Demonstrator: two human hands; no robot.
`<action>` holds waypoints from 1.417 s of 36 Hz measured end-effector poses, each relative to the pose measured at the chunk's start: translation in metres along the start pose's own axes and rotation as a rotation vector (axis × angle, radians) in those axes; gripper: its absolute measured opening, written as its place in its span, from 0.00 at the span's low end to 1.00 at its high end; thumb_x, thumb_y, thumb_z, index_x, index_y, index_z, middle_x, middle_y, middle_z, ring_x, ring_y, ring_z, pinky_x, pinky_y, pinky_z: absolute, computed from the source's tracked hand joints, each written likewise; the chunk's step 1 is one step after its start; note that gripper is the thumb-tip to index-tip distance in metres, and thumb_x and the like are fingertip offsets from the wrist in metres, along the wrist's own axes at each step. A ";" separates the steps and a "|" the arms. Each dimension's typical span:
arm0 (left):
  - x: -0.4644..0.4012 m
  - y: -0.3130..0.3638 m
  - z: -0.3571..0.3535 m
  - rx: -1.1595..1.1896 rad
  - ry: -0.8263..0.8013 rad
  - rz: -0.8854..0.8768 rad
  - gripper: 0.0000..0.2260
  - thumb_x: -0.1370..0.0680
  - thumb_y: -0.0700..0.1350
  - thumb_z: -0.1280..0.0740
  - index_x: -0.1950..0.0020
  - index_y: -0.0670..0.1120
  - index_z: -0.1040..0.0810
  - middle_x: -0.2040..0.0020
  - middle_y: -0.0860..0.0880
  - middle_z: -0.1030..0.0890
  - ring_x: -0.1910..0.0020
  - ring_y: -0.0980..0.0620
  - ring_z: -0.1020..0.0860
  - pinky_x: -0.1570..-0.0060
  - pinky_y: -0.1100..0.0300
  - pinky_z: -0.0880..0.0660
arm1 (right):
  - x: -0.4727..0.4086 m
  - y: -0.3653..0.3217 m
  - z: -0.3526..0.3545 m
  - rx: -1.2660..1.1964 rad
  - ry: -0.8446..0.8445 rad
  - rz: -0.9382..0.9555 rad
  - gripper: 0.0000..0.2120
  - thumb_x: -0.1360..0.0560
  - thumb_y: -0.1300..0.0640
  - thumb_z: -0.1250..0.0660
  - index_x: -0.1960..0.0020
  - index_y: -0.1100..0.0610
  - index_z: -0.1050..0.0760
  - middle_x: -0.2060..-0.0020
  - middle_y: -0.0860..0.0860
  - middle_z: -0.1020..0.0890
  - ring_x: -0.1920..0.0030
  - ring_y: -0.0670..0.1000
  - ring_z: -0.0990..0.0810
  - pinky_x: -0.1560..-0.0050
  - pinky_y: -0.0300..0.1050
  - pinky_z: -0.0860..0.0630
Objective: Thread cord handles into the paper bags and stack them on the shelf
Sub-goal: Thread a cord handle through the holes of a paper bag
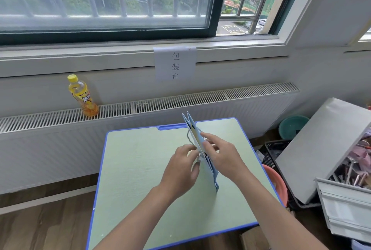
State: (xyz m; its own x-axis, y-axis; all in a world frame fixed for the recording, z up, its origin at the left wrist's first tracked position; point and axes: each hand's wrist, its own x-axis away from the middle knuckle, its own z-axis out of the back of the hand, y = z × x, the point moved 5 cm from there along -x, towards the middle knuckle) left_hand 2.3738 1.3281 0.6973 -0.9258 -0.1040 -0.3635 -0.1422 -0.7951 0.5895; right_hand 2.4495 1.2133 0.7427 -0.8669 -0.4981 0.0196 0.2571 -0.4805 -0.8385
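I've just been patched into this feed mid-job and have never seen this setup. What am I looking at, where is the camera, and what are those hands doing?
There is no machine here: a person works with bare hands. The single picture comes from a camera on their head, looking forward and down. The left hand and right hand hold a flat light-blue paper bag on edge over a pale green desk with a blue rim. A grey twisted cord loops out on the bag's left side; the left hand's fingers seem to pinch it. Behind, a yellow drink bottle stands on the white radiator grille.
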 end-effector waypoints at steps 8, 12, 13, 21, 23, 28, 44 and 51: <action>0.000 0.001 -0.006 -0.055 -0.059 -0.106 0.26 0.33 0.33 0.37 0.36 0.46 0.27 0.40 0.44 0.23 0.43 0.45 0.26 0.52 0.54 0.22 | 0.001 0.001 -0.002 0.136 -0.106 -0.026 0.11 0.25 0.57 0.31 0.43 0.49 0.21 0.53 0.43 0.17 0.54 0.44 0.19 0.52 0.30 0.26; 0.004 -0.009 -0.007 -0.067 -0.037 -0.109 0.24 0.36 0.31 0.34 0.42 0.46 0.25 0.41 0.42 0.22 0.42 0.45 0.26 0.51 0.53 0.21 | -0.004 0.008 0.001 0.291 -0.054 0.006 0.08 0.23 0.60 0.38 0.53 0.62 0.22 0.61 0.57 0.19 0.57 0.57 0.22 0.53 0.51 0.26; 0.004 -0.015 -0.005 -0.036 -0.007 -0.038 0.22 0.34 0.31 0.35 0.41 0.45 0.24 0.40 0.42 0.23 0.41 0.44 0.26 0.46 0.54 0.23 | -0.005 0.008 0.002 0.339 -0.034 0.024 0.08 0.23 0.62 0.40 0.53 0.63 0.23 0.63 0.58 0.20 0.59 0.59 0.23 0.56 0.53 0.26; -0.039 -0.044 0.056 0.310 0.318 0.365 0.24 0.23 0.43 0.29 0.29 0.44 0.32 0.36 0.52 0.30 0.38 0.57 0.32 0.37 0.70 0.38 | -0.009 -0.010 0.020 0.657 0.138 0.224 0.11 0.27 0.64 0.39 0.50 0.54 0.23 0.60 0.48 0.19 0.57 0.55 0.22 0.61 0.49 0.25; -0.047 -0.050 0.060 0.514 0.140 0.483 0.28 0.24 0.47 0.28 0.27 0.51 0.35 0.36 0.56 0.26 0.38 0.58 0.28 0.37 0.63 0.34 | -0.009 -0.016 0.022 0.650 0.184 0.275 0.13 0.31 0.63 0.41 0.52 0.54 0.21 0.61 0.48 0.18 0.59 0.56 0.21 0.64 0.48 0.25; -0.046 -0.046 0.074 0.837 0.058 0.522 0.06 0.27 0.44 0.26 0.52 0.47 0.19 0.60 0.47 0.17 0.63 0.50 0.20 0.59 0.54 0.23 | -0.015 -0.025 0.023 0.620 0.237 0.454 0.12 0.35 0.65 0.35 0.55 0.56 0.19 0.64 0.49 0.17 0.65 0.55 0.19 0.66 0.47 0.23; 0.003 -0.083 0.062 0.792 0.140 0.715 0.04 0.22 0.40 0.31 0.47 0.45 0.21 0.53 0.50 0.15 0.54 0.51 0.18 0.59 0.62 0.21 | -0.042 -0.002 0.024 -0.098 0.220 0.088 0.06 0.26 0.59 0.27 0.50 0.53 0.20 0.57 0.40 0.19 0.57 0.35 0.24 0.55 0.27 0.30; 0.027 -0.099 0.033 0.708 0.219 0.891 0.04 0.20 0.38 0.36 0.51 0.42 0.22 0.56 0.47 0.17 0.60 0.51 0.20 0.59 0.55 0.24 | -0.050 0.045 -0.011 -0.228 0.105 -0.153 0.17 0.22 0.53 0.32 0.36 0.44 0.30 0.50 0.46 0.23 0.50 0.46 0.24 0.53 0.36 0.29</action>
State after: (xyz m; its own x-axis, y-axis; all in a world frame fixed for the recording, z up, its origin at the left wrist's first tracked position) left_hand 2.3511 1.4237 0.6532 -0.7258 -0.6156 0.3072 0.3012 0.1171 0.9463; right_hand 2.4999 1.2247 0.6984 -0.9306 -0.3494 0.1086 0.0279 -0.3636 -0.9311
